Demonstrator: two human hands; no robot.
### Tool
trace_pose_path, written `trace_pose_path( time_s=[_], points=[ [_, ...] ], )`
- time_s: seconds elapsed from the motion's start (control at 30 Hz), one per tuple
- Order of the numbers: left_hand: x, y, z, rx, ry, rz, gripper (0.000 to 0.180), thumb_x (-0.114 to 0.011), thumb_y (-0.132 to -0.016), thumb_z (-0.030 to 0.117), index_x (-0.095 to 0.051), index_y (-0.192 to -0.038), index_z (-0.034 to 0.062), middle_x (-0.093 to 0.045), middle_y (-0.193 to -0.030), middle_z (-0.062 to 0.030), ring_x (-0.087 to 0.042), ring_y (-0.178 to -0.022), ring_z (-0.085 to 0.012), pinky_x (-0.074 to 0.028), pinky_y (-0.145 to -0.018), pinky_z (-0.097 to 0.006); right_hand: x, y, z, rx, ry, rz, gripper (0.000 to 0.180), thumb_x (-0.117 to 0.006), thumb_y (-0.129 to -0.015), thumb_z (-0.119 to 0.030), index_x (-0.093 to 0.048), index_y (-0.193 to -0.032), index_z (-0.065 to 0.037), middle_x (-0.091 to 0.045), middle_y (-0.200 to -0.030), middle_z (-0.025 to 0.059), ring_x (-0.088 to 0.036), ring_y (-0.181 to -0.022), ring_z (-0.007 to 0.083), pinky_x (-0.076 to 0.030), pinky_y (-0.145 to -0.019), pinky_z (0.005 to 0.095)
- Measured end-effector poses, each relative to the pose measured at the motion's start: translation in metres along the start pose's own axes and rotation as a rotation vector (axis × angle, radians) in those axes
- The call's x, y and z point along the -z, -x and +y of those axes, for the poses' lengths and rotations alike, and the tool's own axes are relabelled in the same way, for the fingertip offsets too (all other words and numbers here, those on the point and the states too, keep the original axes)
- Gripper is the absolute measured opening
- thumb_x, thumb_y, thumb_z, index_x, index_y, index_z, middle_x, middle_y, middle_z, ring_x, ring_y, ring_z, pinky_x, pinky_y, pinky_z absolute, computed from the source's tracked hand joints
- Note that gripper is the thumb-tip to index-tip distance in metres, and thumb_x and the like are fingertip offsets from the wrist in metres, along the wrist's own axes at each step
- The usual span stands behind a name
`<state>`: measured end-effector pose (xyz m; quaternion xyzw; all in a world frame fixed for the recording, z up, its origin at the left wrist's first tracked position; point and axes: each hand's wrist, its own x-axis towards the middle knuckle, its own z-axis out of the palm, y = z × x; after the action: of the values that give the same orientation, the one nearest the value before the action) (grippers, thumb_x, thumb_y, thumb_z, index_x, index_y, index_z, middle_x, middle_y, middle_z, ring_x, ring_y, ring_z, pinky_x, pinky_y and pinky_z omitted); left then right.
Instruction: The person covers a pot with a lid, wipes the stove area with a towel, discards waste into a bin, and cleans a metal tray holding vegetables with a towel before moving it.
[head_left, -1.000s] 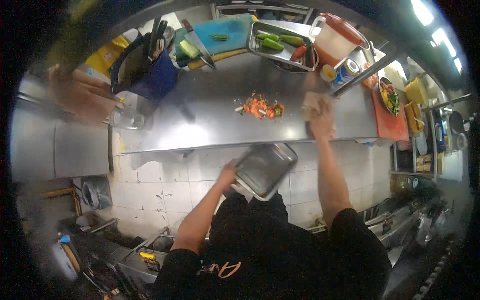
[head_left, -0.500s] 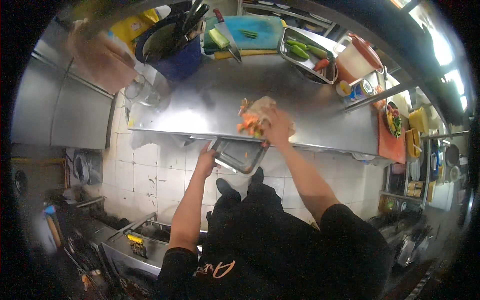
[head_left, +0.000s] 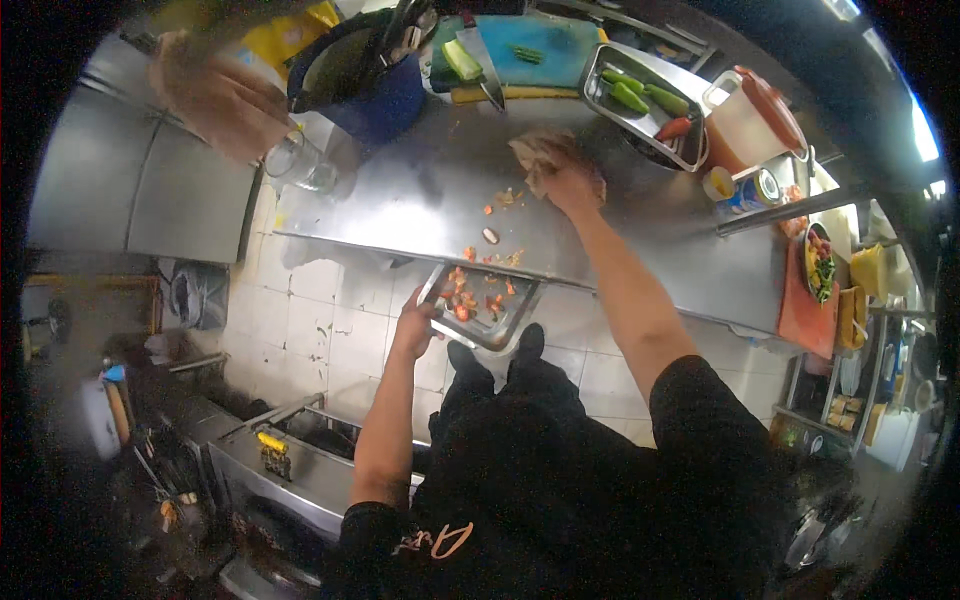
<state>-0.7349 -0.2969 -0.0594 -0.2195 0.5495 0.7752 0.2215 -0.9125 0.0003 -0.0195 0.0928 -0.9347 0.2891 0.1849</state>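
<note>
My left hand (head_left: pixel 415 325) holds a small steel tray (head_left: pixel 497 330) just below the front edge of the steel counter (head_left: pixel 640 250). Red and orange vegetable scraps (head_left: pixel 470 298) lie in the tray. A few more scraps (head_left: pixel 495 236) are scattered on the counter above it. My right hand (head_left: pixel 572 180) presses a crumpled beige cloth (head_left: pixel 530 152) onto the counter, farther back than the scraps.
At the back stand a blue bucket (head_left: pixel 385 95), a teal cutting board (head_left: pixel 545 50) with a knife (head_left: pixel 482 62), a steel tray of green vegetables (head_left: pixel 650 105) and a white pitcher with an orange lid (head_left: pixel 750 115). Another person's hand (head_left: pixel 215 95) is at upper left. Glass jar (head_left: pixel 300 165).
My right hand with the cloth swept the scraps to the counter edge into the tray, then moved back onto the counter. The tray now holds scraps.
</note>
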Motion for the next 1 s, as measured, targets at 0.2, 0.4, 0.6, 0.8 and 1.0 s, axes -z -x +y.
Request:
trace_pose_path(
  time_s=[0.2, 0.4, 0.6, 0.8, 1.0],
  points=[
    [0.008, 0.004, -0.016, -0.017, 0.117, 0.082, 0.046, -0.041, -0.069, 0.002, -0.042, -0.115, 0.0052, -0.052, -0.08, -0.0083, -0.052, -0.055, -0.0166, -0.043, -0.038, -0.028, -0.016, 0.064, -0.082, 0.149, -0.166, -0.303, 0.03, -0.051, -0.07, -0.01, -0.061, -0.098, -0.013, -0.056, -0.107, 0.009, -0.05, -0.102, 0.0244, -0.039, -0.089, 0.0342],
    [0.01, -0.001, -0.022, -0.019, 0.111, 0.017, 0.046, -0.041, -0.068, 0.003, -0.043, -0.114, 0.0032, -0.052, -0.077, -0.0076, -0.052, -0.054, -0.0164, -0.042, -0.037, -0.028, 0.015, 0.087, -0.077, -0.074, -0.708, -0.325, 0.032, -0.046, -0.069, -0.001, -0.06, -0.097, -0.009, -0.055, -0.108, 0.0099, -0.049, -0.104, 0.0234, -0.036, -0.092, 0.033],
    [0.015, 0.016, -0.011, 0.026, 0.043, 0.101, 0.047, -0.042, -0.068, 0.003, -0.042, -0.115, 0.0038, -0.051, -0.074, -0.0078, -0.051, -0.05, -0.0159, -0.042, -0.037, -0.028, 0.089, 0.129, 0.024, -0.272, -0.255, 0.032, 0.036, -0.048, -0.065, -0.003, -0.058, -0.1, -0.009, -0.052, -0.109, 0.0151, -0.043, -0.109, 0.0306, -0.032, -0.095, 0.0376],
    [0.065, -0.006, -0.022, 0.076, 0.086, 0.055, 0.049, -0.043, -0.068, 0.004, -0.042, -0.117, 0.0045, -0.05, -0.074, -0.0077, -0.05, -0.05, -0.017, -0.042, -0.036, -0.03, 0.012, 0.152, -0.046, -0.019, -0.054, 0.128, 0.035, -0.047, -0.071, -0.009, -0.05, -0.106, -0.005, -0.047, -0.113, 0.0192, -0.041, -0.106, 0.0377, -0.031, -0.09, 0.046],
    [0.115, -0.003, 0.015, 0.074, 0.085, 0.0, 0.049, -0.043, -0.068, 0.003, -0.042, -0.117, 0.0043, -0.049, -0.074, -0.0067, -0.05, -0.053, -0.0163, -0.042, -0.036, -0.03, -0.088, 0.136, -0.191, 0.042, 0.028, 0.019, 0.038, -0.045, -0.069, 0.0, -0.052, -0.105, -0.006, -0.044, -0.115, 0.0188, -0.039, -0.11, 0.0355, -0.03, -0.093, 0.0414]
  ],
)
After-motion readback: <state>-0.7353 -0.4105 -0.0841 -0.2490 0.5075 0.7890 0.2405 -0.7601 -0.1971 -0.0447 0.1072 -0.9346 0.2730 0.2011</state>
